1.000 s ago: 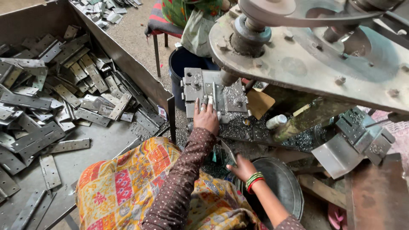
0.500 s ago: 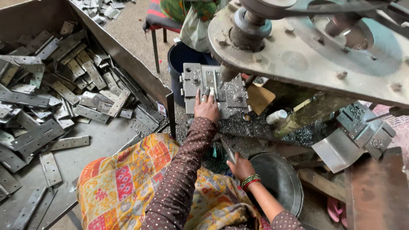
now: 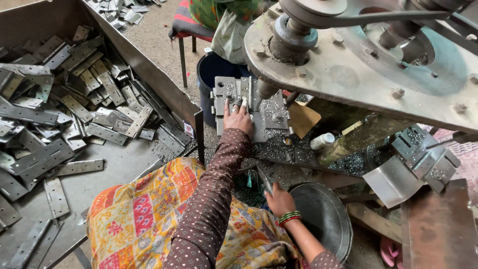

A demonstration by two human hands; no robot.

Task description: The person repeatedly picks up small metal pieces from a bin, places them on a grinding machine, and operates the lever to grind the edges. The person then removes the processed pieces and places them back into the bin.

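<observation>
Compared with half a second ago, the left hand (image 3: 238, 118) has barely shifted — it stays flat on the grey metal fixture plate (image 3: 249, 112) under the drill spindle (image 3: 266, 89), fingers spread and pressing down on the hinge piece (image 3: 238, 102) seated there, not curled round anything. The right hand (image 3: 279, 199) remains low by the person's lap, closed on a thin metal strip (image 3: 265, 180) that points up toward the fixture; green and red bangles (image 3: 289, 217) sit on that wrist. The view has tilted slightly, nothing else has moved.

Labels: a small white sticker with red print (image 3: 188, 129) sits on the corner of the tray wall, just left of the fixture. A small white bottle (image 3: 322, 141) lies on its side right of the plate, among metal swarf. A brown cardboard piece (image 3: 302, 119) leans just beside the plate's right edge.

Surroundings: a large sheet-metal tray (image 3: 144, 65) on the left holds a heap of grey hinges (image 3: 59, 109). A round dark metal bowl (image 3: 323, 224) sits just right of the right hand. A dark blue bucket (image 3: 211, 74) stands behind the fixture, with a stool (image 3: 186, 30) and another person's green clothing above it.

Obstruction — the big grey machine plate (image 3: 358, 74) with its pulley (image 3: 308, 10) and belt overhangs the upper right, covering the back of the work area. An angled metal bracket (image 3: 413, 164) sits lower right.
</observation>
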